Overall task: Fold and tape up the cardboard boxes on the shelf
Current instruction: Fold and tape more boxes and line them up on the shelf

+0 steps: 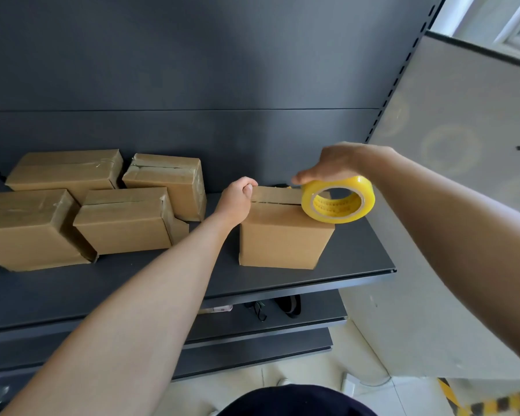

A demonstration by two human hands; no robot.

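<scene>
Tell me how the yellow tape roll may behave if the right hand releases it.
The tape roll stands on edge at a top corner of the box, so it would probably roll off. Its thick winding looks stiff, unlikely to deform. The glossy surface may be slippery.

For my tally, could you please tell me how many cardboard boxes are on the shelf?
5 boxes: back left, back middle, front left, front middle, and one at right being taped.

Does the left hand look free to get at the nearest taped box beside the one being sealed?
Probably yes: the left hand grips the untaped box at its edge, and only a gap of shelf separates it from that taped box.
</scene>
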